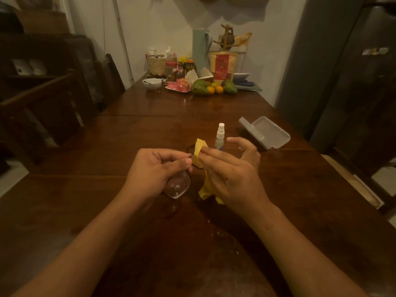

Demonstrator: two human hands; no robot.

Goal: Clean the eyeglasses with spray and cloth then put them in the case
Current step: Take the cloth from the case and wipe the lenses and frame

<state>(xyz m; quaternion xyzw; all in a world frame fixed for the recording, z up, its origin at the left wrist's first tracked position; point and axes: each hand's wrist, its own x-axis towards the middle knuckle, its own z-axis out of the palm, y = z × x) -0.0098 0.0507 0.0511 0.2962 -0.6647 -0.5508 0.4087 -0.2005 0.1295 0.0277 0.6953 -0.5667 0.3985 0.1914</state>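
- The left hand (159, 168) is closed around the eyeglasses (177, 185), thumb and fingers pinching the thin dark frame near the bridge; one lens hangs below the fist, held above the wooden table (107, 211).
- The right hand (231, 172) pinches a yellow cleaning cloth (200, 152) between thumb and forefinger, folded over the far lens; the other fingers are spread loose, and the cloth's tail hangs below the palm.
- The glasses look light and thin-rimmed. I judge the frame to bend easily and the lenses to smear or scratch, so the rim or bridge is the safest place to hold, with bare fingertips kept off the glass.
- The visible lens is clear, rounded at the bottom, with a pale glint along its lower edge; whether that is spray or reflected light I cannot tell.
- The cloth is soft and limp and drapes freely; it needs pinching on both faces of a lens to wipe properly.
- Just behind the hands a small clear spray bottle (220, 136) with a white nozzle stands upright on the table.
- Further right, well apart from the hands, the translucent case (265, 131) lies open and looks empty.
- Small droplets (218, 234) sit on the table close to the person.
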